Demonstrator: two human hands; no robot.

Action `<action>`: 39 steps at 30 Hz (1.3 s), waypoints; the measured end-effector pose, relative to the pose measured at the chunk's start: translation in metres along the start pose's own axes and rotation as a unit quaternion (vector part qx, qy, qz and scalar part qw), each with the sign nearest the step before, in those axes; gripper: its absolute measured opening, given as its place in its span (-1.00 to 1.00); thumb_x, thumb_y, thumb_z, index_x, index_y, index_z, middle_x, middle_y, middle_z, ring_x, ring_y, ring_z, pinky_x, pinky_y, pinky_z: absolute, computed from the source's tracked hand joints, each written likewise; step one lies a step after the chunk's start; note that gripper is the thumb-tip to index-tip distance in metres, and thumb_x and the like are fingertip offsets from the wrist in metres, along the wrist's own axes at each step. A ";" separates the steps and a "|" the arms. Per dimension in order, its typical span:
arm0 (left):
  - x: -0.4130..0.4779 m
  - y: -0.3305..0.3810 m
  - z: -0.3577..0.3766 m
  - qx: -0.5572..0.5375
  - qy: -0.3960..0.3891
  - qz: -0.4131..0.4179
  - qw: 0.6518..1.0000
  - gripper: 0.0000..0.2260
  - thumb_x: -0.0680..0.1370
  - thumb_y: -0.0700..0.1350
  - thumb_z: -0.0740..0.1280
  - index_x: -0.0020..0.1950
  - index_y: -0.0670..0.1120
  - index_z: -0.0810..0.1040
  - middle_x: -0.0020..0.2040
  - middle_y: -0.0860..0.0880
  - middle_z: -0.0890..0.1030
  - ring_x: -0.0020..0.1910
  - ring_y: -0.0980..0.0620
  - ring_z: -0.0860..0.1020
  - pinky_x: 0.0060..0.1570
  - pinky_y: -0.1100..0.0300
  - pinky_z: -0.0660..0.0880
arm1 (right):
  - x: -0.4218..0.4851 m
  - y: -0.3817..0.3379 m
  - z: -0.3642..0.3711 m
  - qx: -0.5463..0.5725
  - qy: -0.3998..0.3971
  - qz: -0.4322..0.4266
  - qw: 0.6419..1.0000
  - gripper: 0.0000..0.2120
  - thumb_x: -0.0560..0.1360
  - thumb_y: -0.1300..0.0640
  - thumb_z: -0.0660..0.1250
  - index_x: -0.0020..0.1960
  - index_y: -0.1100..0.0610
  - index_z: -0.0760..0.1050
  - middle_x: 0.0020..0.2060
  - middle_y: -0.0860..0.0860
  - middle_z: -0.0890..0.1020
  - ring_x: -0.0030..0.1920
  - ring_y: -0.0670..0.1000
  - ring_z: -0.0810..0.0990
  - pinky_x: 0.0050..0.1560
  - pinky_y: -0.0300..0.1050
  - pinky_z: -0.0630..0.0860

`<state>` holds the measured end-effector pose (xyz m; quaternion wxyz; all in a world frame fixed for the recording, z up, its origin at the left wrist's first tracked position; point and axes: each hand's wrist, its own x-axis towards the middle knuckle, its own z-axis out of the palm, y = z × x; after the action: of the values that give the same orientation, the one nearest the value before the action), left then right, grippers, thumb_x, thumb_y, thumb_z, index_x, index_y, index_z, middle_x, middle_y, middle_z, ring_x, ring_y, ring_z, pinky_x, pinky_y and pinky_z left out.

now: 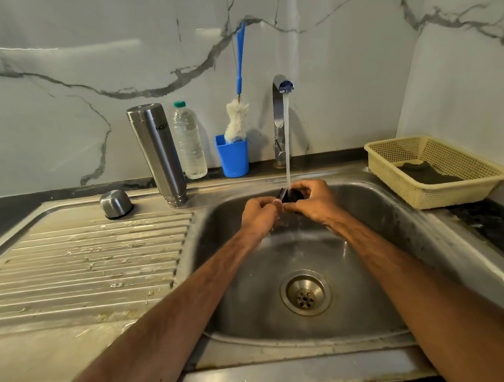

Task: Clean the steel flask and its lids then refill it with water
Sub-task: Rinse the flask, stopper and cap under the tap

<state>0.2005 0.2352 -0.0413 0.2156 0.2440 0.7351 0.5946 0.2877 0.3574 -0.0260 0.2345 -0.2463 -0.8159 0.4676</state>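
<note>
Nearest me, below my forearms, the drain [305, 293] sits open in the floor of the sink [395, 241]. Above it I hold the black inner lid [288, 195] in both hands, under the running water [287, 147]. My left hand [259, 212] pinches its near edge, and the fingers [303, 187] of my right hand [313, 203] are curled round its far side.

The lid is small, wet and probably slick. A loose pinch could let it drop into the basin, or the stream could knock it free. Water bouncing off it may also spray out of the basin.

To my left on the drainboard [87, 260] the steel cap [116, 204] rests dome up. Just past it the steel flask [157, 151] stands mouth down at the board's back edge, and it looks easy to topple if I reach for it carelessly. A plastic bottle [189, 141] stands right beside the flask. Next along is a blue cup [233, 158] holding the bottle brush [237, 122], close beside the tap [280, 115]. I judge the crowded back row would make grabbing the brush awkward.

Far right on the tabletop [488, 220] a basket [440, 197] holds a dark cloth [426, 172], clear of my hands.
</note>
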 end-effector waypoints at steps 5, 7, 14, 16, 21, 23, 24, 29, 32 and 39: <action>-0.004 0.004 0.002 -0.069 -0.048 -0.048 0.995 -0.78 0.71 -0.17 0.22 0.04 -0.18 0.64 -0.03 -0.24 0.69 -0.06 -0.10 0.65 0.11 -0.04 0.66 | -0.001 0.000 -0.002 -0.035 0.004 -0.020 0.999 -0.48 0.33 0.27 0.61 0.25 0.17 0.57 0.15 0.02 0.62 0.16 -0.04 0.53 0.12 -0.22 0.43; -0.002 0.006 0.002 -0.074 -0.049 -0.059 0.994 -0.77 0.71 -0.21 0.20 0.06 -0.25 0.64 -0.06 -0.23 0.66 -0.12 -0.08 0.63 0.09 -0.03 0.65 | -0.001 -0.001 -0.003 -0.044 0.010 -0.024 0.999 -0.46 0.33 0.27 0.61 0.27 0.18 0.56 0.18 0.05 0.62 0.17 -0.02 0.54 0.16 -0.20 0.44; 0.000 0.006 0.001 -0.073 -0.039 -0.081 0.993 -0.73 0.69 -0.24 0.18 0.15 -0.37 0.62 -0.09 -0.25 0.65 -0.11 -0.13 0.61 0.09 -0.06 0.63 | -0.001 0.000 0.000 -0.072 0.009 -0.034 0.997 -0.46 0.33 0.24 0.61 0.27 0.17 0.57 0.13 0.00 0.63 0.18 0.01 0.58 0.17 -0.15 0.48; 0.000 0.008 0.001 -0.074 -0.038 -0.087 0.993 -0.74 0.68 -0.24 0.20 0.15 -0.36 0.63 -0.07 -0.24 0.66 -0.12 -0.11 0.62 0.01 0.01 0.66 | -0.001 -0.001 -0.002 -0.072 0.015 -0.037 0.997 -0.46 0.33 0.25 0.61 0.28 0.18 0.56 0.13 0.00 0.63 0.18 0.01 0.58 0.16 -0.17 0.47; 0.000 0.010 -0.002 -0.081 -0.044 -0.094 0.991 -0.74 0.70 -0.21 0.21 0.15 -0.33 0.63 -0.10 -0.20 0.66 -0.17 -0.06 0.63 -0.17 0.15 0.67 | -0.002 -0.001 -0.003 -0.063 0.019 -0.046 0.997 -0.47 0.33 0.23 0.62 0.26 0.17 0.58 0.15 0.04 0.65 0.17 0.02 0.59 0.15 -0.17 0.48; 0.000 0.010 -0.002 -0.075 -0.043 -0.096 0.992 -0.75 0.68 -0.20 0.24 0.15 -0.34 0.64 -0.10 -0.21 0.67 -0.14 -0.09 0.64 -0.14 0.11 0.67 | -0.002 -0.002 -0.004 -0.051 0.029 -0.052 0.997 -0.45 0.33 0.24 0.61 0.28 0.17 0.56 0.18 0.05 0.64 0.16 -0.04 0.56 0.17 -0.18 0.47; 0.001 0.009 -0.002 -0.072 -0.039 -0.096 0.992 -0.76 0.67 -0.20 0.26 0.14 -0.33 0.64 -0.09 -0.22 0.67 -0.13 -0.10 0.65 -0.13 0.08 0.68 | -0.001 -0.004 -0.003 -0.042 0.037 -0.053 0.997 -0.44 0.34 0.24 0.61 0.30 0.17 0.55 0.19 0.04 0.62 0.15 -0.06 0.53 0.15 -0.19 0.45; 0.003 0.005 -0.005 -0.035 -0.012 -0.107 0.994 -0.69 0.67 -0.18 0.15 0.07 -0.21 0.69 -0.02 -0.20 0.74 -0.03 -0.16 0.72 -0.15 0.08 0.68 | -0.002 -0.008 0.001 -0.029 0.032 -0.036 0.998 -0.42 0.33 0.28 0.60 0.32 0.18 0.53 0.22 0.06 0.62 0.18 -0.03 0.54 0.16 -0.19 0.45; 0.001 0.006 -0.008 -0.058 -0.015 -0.109 0.992 -0.68 0.65 -0.19 0.13 0.10 -0.24 0.67 -0.02 -0.18 0.73 -0.09 -0.15 0.69 -0.11 0.03 0.66 | 0.000 -0.008 0.004 0.010 0.045 -0.030 0.998 -0.47 0.35 0.28 0.59 0.28 0.15 0.54 0.19 0.05 0.63 0.17 -0.01 0.56 0.11 -0.22 0.45; 0.006 0.012 -0.007 -0.110 -0.011 -0.062 0.992 -0.75 0.69 -0.18 0.17 0.12 -0.21 0.64 -0.03 -0.24 0.73 -0.11 -0.12 0.70 -0.04 0.05 0.67 | 0.001 0.000 0.001 0.054 0.030 -0.009 0.998 -0.48 0.35 0.21 0.61 0.26 0.16 0.53 0.16 0.04 0.64 0.14 -0.01 0.58 0.01 -0.34 0.47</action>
<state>0.1927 0.2358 -0.0285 0.2858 0.1798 0.6765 0.6545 0.2859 0.3571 -0.0263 0.2766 -0.2397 -0.7841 0.5012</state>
